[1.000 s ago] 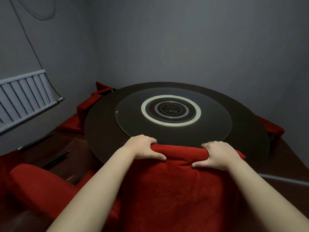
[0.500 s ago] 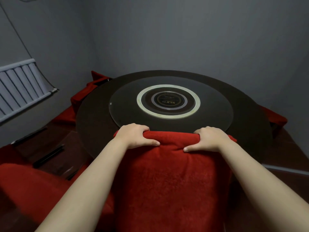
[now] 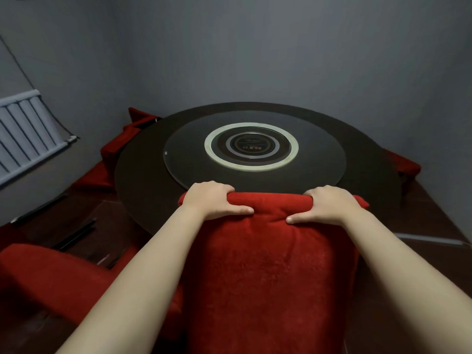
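Observation:
A chair with a red plush cover (image 3: 270,272) stands directly in front of me, its back facing me. My left hand (image 3: 212,200) grips the top edge of the chair back on the left, fingers curled over the far side and thumb on the near side. My right hand (image 3: 329,204) grips the same top edge on the right in the same way. Beyond the chair is a large round dark table (image 3: 143,190) with a glass turntable (image 3: 194,159) at its centre.
Another red-covered chair (image 3: 46,274) stands at the lower left. More red chairs sit at the table's far left (image 3: 112,152) and right (image 3: 406,164). A white radiator (image 3: 23,129) hangs on the left wall. Grey walls close in behind the table; the floor is dark brown.
The chair back and both hands have moved forward toward the table; the chair's top edge now overlaps the table's near rim in view. Both grips are unchanged.

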### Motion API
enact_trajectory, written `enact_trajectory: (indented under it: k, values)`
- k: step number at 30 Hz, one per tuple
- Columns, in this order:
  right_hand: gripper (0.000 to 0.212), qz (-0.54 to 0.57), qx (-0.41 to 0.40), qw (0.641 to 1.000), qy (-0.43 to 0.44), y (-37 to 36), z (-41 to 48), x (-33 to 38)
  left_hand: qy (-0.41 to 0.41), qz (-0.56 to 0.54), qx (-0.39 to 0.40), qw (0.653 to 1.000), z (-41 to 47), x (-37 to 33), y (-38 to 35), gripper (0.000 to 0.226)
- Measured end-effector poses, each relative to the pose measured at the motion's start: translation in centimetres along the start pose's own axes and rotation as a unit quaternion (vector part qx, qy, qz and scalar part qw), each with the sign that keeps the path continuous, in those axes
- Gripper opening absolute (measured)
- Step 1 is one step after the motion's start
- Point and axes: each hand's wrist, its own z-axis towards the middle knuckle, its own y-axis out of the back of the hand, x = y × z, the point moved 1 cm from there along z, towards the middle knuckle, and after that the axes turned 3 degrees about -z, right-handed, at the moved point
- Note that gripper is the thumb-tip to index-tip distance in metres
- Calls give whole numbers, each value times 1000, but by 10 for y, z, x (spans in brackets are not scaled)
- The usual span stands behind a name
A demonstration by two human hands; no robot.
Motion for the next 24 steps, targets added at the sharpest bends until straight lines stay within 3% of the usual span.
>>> enact_trajectory:
  k: [3, 13, 18, 24]
  values:
    - [92, -11, 5, 1000, -4, 4, 5, -1, 14, 12, -7, 1000, 5, -5, 1, 101]
    - [91, -47, -17, 999, 10, 10, 9, -9, 17, 11, -14, 1000, 11, -13, 1, 105]
    - [87, -38, -4, 999, -2, -2, 4, -38, -6, 52, -27, 998, 25, -35, -18, 98]
    - [88, -30, -14, 999, -13, -8, 14, -40, -1, 51, 14, 999, 43, -29, -12, 83]
